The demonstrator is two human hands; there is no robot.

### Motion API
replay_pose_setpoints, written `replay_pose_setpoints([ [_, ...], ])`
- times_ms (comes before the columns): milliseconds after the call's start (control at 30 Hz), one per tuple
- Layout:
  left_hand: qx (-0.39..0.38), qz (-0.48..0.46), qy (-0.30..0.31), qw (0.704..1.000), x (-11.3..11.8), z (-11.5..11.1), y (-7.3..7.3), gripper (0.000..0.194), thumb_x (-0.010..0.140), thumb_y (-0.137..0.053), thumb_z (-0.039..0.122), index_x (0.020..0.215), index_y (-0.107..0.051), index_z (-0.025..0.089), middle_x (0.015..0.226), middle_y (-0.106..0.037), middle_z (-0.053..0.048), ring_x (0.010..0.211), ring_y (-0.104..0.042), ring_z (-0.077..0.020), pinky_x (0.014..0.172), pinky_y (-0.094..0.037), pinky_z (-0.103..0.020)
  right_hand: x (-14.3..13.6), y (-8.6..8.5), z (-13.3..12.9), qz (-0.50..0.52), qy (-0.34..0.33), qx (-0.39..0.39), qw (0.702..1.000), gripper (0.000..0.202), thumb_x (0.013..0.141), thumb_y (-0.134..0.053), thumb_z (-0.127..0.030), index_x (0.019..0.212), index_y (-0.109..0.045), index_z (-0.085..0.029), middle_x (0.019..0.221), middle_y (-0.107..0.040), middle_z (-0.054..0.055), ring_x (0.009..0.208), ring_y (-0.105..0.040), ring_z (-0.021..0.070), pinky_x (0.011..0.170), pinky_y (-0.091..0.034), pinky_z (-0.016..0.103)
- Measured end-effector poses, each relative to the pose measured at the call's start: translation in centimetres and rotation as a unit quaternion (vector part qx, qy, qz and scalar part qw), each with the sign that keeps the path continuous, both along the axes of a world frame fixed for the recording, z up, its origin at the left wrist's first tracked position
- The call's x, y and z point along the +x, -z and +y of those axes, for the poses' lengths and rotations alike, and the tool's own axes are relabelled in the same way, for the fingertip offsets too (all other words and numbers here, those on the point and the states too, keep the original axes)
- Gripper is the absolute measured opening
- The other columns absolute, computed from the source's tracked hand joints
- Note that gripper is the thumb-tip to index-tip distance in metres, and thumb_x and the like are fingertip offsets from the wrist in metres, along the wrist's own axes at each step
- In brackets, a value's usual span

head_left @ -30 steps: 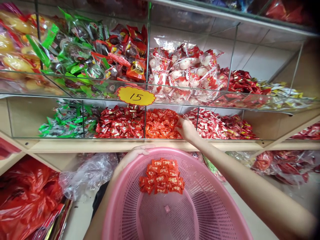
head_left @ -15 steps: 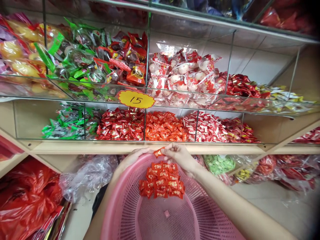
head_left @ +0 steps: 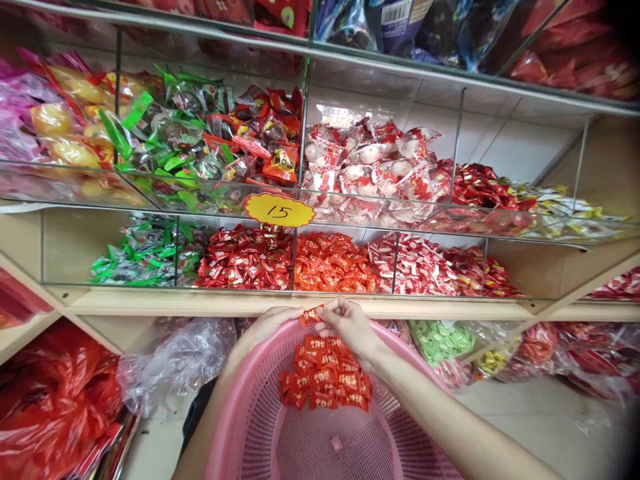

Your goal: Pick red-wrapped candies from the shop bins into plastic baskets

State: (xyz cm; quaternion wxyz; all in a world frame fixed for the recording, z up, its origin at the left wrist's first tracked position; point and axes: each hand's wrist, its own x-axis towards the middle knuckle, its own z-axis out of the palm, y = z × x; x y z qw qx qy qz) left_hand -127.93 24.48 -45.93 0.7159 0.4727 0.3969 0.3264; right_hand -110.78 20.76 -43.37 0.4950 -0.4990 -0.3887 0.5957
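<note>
In the head view, the right hand (head_left: 350,328) pinches one red-orange wrapped candy (head_left: 311,315) just above the far rim of the pink basket (head_left: 226,408), which the left hand (head_left: 273,327) grips, fingers together. Matching candies (head_left: 324,379) lie heaped inside the basket.

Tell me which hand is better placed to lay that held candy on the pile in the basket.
Probably the right hand: its fingers hold the orange-red candy close to the candy pile. The left hand lies on the far rim of the pink basket, apparently steadying it.
</note>
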Motion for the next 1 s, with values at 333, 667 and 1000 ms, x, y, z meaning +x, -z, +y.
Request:
replay_pose_setpoints([
  [333,-0.020,-0.033,0.003,0.999,-0.3,0.1,0.8,0.016,0.064,-0.074,0.027,0.070,-0.065,0.016,0.062,-0.063,0.003,0.054,-0.052,-0.0086,0.060,-0.036,-0.022,-0.1,-0.4,-0.7,-0.010,0.012,0.008,1.000,0.038,0.059,-0.079,-0.037,0.070,-0.050,-0.016,0.060,-0.057,-0.004,0.055,-0.063,0.0112,0.057,-0.052,0.022],
  [667,0.009,0.006,-0.011,1.000,-0.5,0.5,1.1,0.017,0.063,-0.073,0.028,0.073,-0.066,0.017,0.069,-0.065,0.002,0.064,-0.056,-0.0117,0.068,-0.040,-0.023,1.4,-1.5,-1.0,-0.485,-0.068,0.280,0.825,0.009,0.085,-0.053,-0.025,0.090,-0.053,-0.018,0.089,-0.061,0.007,0.080,-0.058,0.0194,0.069,-0.045,0.032],
  [1000,0.012,-0.010,-0.010,1.000,-0.2,0.3,0.3,0.013,0.060,-0.074,0.025,0.067,-0.068,0.017,0.068,-0.066,0.002,0.066,-0.057,-0.0113,0.072,-0.041,-0.023,0.1,-2.5,-0.5,-0.679,-0.190,0.375,0.602,0.017,0.085,-0.058,-0.029,0.095,-0.061,-0.016,0.091,-0.061,0.008,0.091,-0.048,0.0222,0.079,-0.032,0.034],
])
